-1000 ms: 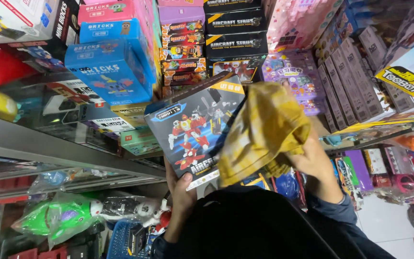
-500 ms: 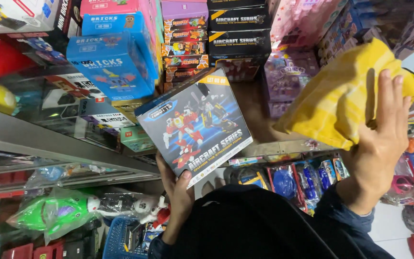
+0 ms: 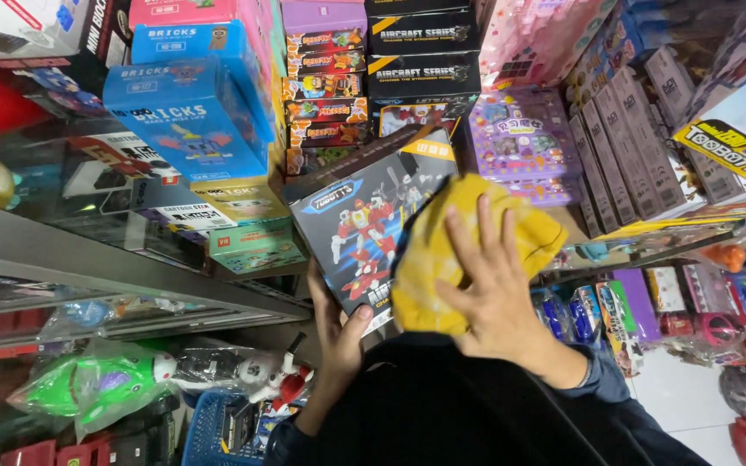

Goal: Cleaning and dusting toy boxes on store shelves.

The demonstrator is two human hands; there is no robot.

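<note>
a: biggest first?
b: shelf (image 3: 114, 250) packed with toy boxes, blue bricks box (image 3: 187, 121) at its upper left. robot toy box (image 3: 364, 224) held up in front of the shelf's front edge
a: grips?
b: left hand (image 3: 338, 332) grasps the box's lower corner, thumb over the front. right hand (image 3: 498, 298) lies flat, fingers spread, pressing the yellow cloth (image 3: 442, 255) on the box's right side
a: handling?
b: box looks light, stiff, glossy so maybe slippery, best taken by its edges. cloth is soft and limp, pinch it anywhere
</note>
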